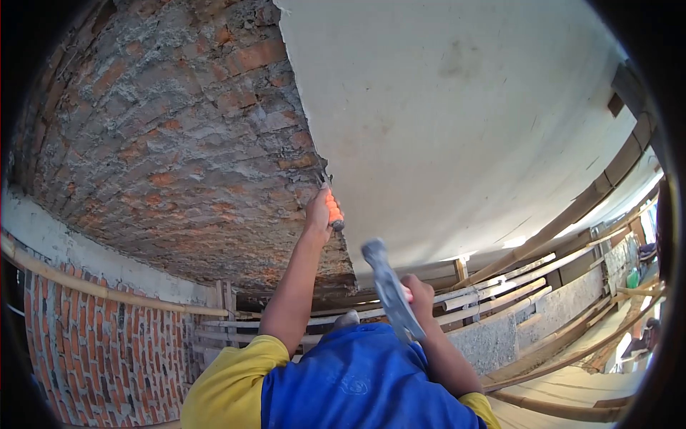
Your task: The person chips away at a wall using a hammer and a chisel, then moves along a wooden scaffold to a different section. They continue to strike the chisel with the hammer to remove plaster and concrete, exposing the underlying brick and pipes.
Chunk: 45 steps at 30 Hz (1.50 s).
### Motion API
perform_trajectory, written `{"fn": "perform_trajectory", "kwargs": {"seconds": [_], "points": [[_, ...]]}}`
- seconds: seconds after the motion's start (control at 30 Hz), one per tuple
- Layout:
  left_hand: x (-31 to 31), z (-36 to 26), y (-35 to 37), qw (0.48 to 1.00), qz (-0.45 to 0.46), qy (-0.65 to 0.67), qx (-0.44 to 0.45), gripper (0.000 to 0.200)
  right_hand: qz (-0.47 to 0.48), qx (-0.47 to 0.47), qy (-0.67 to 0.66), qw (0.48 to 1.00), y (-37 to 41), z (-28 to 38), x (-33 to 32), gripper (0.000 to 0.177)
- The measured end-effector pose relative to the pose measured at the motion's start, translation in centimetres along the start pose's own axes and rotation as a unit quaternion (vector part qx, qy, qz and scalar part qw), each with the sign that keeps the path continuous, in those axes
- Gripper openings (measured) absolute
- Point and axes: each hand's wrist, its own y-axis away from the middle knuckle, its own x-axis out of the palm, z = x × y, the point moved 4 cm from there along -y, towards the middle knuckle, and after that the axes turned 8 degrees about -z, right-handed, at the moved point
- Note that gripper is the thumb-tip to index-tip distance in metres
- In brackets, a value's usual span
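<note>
My left hand (319, 211) is closed round the orange grip of a chisel (334, 210), its tip up against the broken edge of the plaster (457, 129). To the left of that edge lies bare brick wall (179, 136) with rough mortar. Lower and to the right, my right hand (418, 294) is wrapped round the handle of a hammer (389, 286). The hammer head is slightly blurred and stands apart from the chisel's butt end. Most of the hammer's handle is hidden by its head and my fingers.
Bamboo poles (500, 286) run across below the wall, with wooden planks (572, 390) at the lower right. Another brick wall (107, 343) stands at the lower left behind a long pole (107, 292). At the far right a person (649, 334) is partly visible.
</note>
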Motion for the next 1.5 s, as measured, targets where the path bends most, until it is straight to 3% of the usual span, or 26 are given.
{"fn": "perform_trajectory", "kwargs": {"seconds": [0.2,0.33,0.37,0.4,0.5,0.57,0.6,0.63,0.7,0.73,0.77,0.83,0.9,0.97,1.03,1.07,1.17,1.2,1.3,1.37,1.43,1.5], "points": [[5.0,-3.3,5.8,0.996,0.078,0.029,0.025,0.029,-0.093,-0.069,0.057,0.992,-0.5,0.7,-3.1,0.015],[6.9,-5.6,5.1,0.994,0.075,0.048,0.057,0.028,-0.128,-0.073,-0.167,0.975,-2.7,2.5,-5.1,0.021],[7.2,-5.7,4.9,0.995,0.073,0.054,0.052,0.028,-0.143,-0.096,-0.215,0.961,-3.4,3.6,-5.3,0.022],[7.3,-5.6,4.9,0.995,0.07,0.059,0.046,0.028,-0.217,-0.147,-0.259,0.93,-3.6,4.5,-5.1,0.024],[7.4,-5.8,5.0,0.995,0.066,0.06,0.046,0.028,-0.233,-0.252,-0.347,0.873,-4.6,5.5,-4.3,0.021],[7.3,-5.9,4.5,0.994,0.073,0.069,0.038,0.029,-0.095,-0.157,-0.124,0.975,-4.1,0.9,-2.0,0.014],[7.1,-5.7,4.3,0.994,0.077,0.074,0.034,0.029,-0.022,-0.105,-0.006,0.994,-3.5,-1.6,-0.6,0.012],[6.7,-5.4,4.1,0.995,0.07,0.051,0.05,0.029,0.089,0.091,0.052,0.991,-3.9,-3.5,2.0,0.013],[5.9,-5.0,3.9,0.995,0.058,0.004,0.081,0.029,0.109,0.145,0.055,0.982,-1.5,-3.9,2.4,0.017],[6.5,-6.1,3.3,0.994,0.076,0.017,0.082,0.03,0.105,0.147,0.071,0.981,-1.8,-2.6,2.0,0.017],[6.3,-6.5,3.7,0.994,0.087,0.023,0.068,0.03,0.041,0.081,0.004,0.996,-1.5,-1.7,1.7,0.015],[6.4,-6.4,4.6,0.994,0.09,0.048,0.039,0.03,0.001,-0.05,-0.042,0.998,-2.3,1.8,-0.8,0.015],[6.7,-6.3,4.7,0.994,0.081,0.062,0.03,0.03,-0.147,-0.149,-0.257,0.944,-2.9,4.0,-1.5,0.021],[6.8,-6.6,4.6,0.994,0.078,0.067,0.025,0.03,-0.196,-0.228,-0.312,0.901,-3.7,4.2,-1.3,0.017],[6.7,-6.4,4.5,0.995,0.076,0.067,0.021,0.03,-0.084,-0.07,-0.114,0.987,-2.1,-0.9,0.4,0.013],[6.5,-6.3,4.4,0.995,0.079,0.056,0.029,0.029,-0.006,-0.014,0.003,1.0,-1.1,-3.5,1.2,0.011],[5.9,-5.9,4.3,0.994,0.098,0.036,0.044,0.029,0.111,0.125,0.075,0.983,-1.9,-3.5,3.3,0.013],[6.1,-6.4,3.8,0.991,0.115,0.038,0.054,0.029,0.106,0.126,0.05,0.985,-1.7,-2.0,2.7,0.015],[6.2,-6.4,4.7,0.992,0.099,0.073,0.015,0.029,0.022,0.004,-0.044,0.999,-1.8,1.9,0.2,0.011],[6.5,-6.6,4.6,0.991,0.087,0.098,0.003,0.029,-0.101,-0.179,-0.208,0.956,-2.5,3.2,-1.0,0.015],[6.6,-6.6,4.3,0.991,0.089,0.101,0.0,0.029,-0.034,-0.05,-0.07,0.996,-1.6,0.0,-0.6,0.009],[6.8,-6.9,4.3,0.991,0.101,0.085,0.015,0.029,0.026,0.031,0.021,0.999,-2.3,-2.3,1.3,0.008]]}}
